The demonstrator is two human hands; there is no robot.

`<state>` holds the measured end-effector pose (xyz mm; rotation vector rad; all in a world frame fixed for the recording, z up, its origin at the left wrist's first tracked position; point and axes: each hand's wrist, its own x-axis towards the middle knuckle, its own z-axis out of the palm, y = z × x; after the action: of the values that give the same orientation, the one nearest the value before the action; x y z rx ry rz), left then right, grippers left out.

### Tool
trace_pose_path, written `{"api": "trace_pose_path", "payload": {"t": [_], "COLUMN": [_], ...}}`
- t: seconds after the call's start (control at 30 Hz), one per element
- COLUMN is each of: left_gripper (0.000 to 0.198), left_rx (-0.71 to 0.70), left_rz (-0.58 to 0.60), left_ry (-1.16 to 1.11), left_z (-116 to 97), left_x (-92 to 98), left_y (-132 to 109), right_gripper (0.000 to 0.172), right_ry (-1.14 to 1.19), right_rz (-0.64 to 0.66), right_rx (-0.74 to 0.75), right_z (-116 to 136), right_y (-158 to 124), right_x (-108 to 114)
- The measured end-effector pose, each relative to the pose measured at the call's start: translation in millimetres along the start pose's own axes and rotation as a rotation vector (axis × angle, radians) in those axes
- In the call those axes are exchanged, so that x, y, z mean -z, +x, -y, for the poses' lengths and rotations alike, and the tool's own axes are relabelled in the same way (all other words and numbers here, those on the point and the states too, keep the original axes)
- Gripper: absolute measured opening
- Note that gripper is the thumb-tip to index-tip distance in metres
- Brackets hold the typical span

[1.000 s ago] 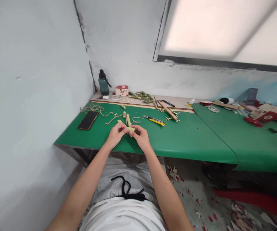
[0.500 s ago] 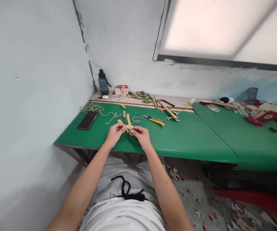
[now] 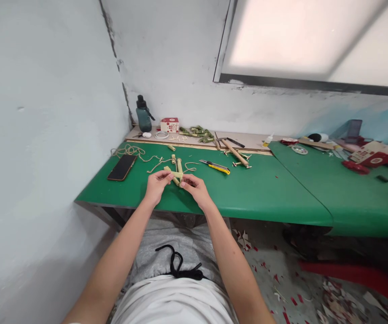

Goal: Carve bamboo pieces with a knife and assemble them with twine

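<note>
Just over the near part of the table, a short pale green bamboo piece (image 3: 176,174) lies crosswise between my hands. My left hand (image 3: 156,184) pinches its left end between thumb and fingers. My right hand (image 3: 196,189) has its fingers curled in at the right end; its exact hold is partly hidden. Beneath and behind the piece are more bamboo sticks, among them an upright-looking length (image 3: 179,164) and a small piece (image 3: 173,159). Beige twine (image 3: 153,159) runs among them, with a loop (image 3: 190,166) to the right.
On the green tabletop (image 3: 248,193) lie a phone (image 3: 122,167), a yellow utility knife (image 3: 214,167) and a hammer (image 3: 236,154) over small stick assemblies. Along the back stand a bottle (image 3: 143,114), a red-white box (image 3: 169,125) and a bamboo pile (image 3: 199,132). Scraps litter the floor.
My left hand has shifted slightly left and the bamboo piece has moved a little left and up. My right fingers sit a bit lower against its end. The view has tilted slightly.
</note>
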<state>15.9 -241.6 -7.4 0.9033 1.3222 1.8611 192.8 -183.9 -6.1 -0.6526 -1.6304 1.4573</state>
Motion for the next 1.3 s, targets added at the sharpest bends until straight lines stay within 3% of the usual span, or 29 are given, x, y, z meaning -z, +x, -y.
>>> {"api": "trace_pose_path", "payload": {"t": [0.37,0.67,0.97,1.13,1.3], "left_gripper": [0.052,0.054,0.046,0.033,0.032], "left_rx": [0.023,0.032,-0.021,-0.085,-0.14], "left_rz": [-0.048,-0.056,0.049,0.166,0.155], "left_ry": [-0.047,-0.053,0.0,0.056,0.082], "left_z": [0,-5,-1,0,6], "left_x": [-1.6,-0.6,-0.2,2.0,3.6], "left_y": [0,-2,-6,-8,-8], "right_gripper": [0.045,0.046,0.027,0.035,0.034], "right_ry": [-0.029,-0.077,0.044,0.102,0.089], "right_rz": [0.054,0.123,-0.012,-0.106,-0.102], "right_rx": [0.039,0.124,0.028,0.012,0.008], "right_z": [-10,-16,-6,0,2], "right_y": [4,6,1,0,0], "right_x": [2,4,3,4,3]}}
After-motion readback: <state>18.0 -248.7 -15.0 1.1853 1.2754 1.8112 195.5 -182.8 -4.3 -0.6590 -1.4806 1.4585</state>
